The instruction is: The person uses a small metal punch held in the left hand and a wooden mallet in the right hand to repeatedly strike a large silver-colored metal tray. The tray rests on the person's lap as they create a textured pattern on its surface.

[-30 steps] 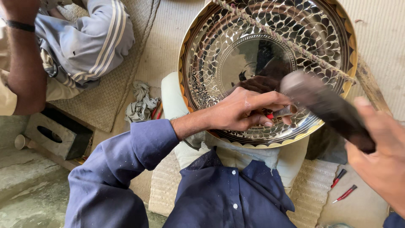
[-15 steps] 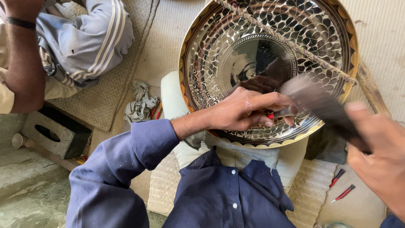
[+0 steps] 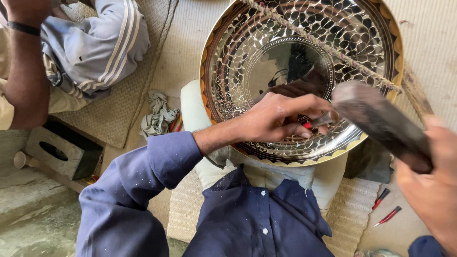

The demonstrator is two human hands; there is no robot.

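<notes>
The supporting surface is a floor covered by pale woven mats (image 3: 119, 114), with bare concrete (image 3: 28, 209) exposed at the lower left. Lying directly on it are a crumpled grey rag (image 3: 157, 116), a dark rectangular box (image 3: 64, 148) (slotted top face) and two red-handled tools (image 3: 386, 208) at the lower right, side by side and apart. A small pale cup (image 3: 20, 159) lies on its side beside the box.

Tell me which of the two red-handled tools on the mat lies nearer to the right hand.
The lower red-handled tool, lying closer to the right hand; the upper tool sits further left, toward the tray.
</notes>
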